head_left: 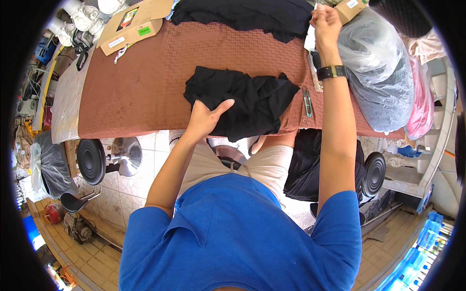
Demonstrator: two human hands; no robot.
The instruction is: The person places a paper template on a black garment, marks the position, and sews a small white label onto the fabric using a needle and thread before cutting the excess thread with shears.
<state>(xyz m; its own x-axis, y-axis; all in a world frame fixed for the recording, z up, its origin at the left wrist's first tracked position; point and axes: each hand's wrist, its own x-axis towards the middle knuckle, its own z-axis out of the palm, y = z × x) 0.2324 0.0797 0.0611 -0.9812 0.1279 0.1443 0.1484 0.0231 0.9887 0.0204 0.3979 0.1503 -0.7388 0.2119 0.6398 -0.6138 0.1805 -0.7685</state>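
Note:
A folded piece of black fabric (247, 97) lies near the front edge of the brown table cover. My left hand (206, 116) grips its near left edge, thumb on top and fingers hidden beneath the cloth. Far off to the right, my right hand (326, 22) is raised with its fingers curled together, beside a small cardboard box (348, 9). Whatever those fingers may hold is too small to see. Green-handled thread snips (307, 103) rest just right of the fabric.
More black cloth (242, 17) is spread along the far edge. An open cardboard box (133, 24) stands at the far left. Stuffed clear plastic bags (376, 72) and a pink bag (421, 104) crowd the right side. Round black stool seats (91, 161) sit below table level.

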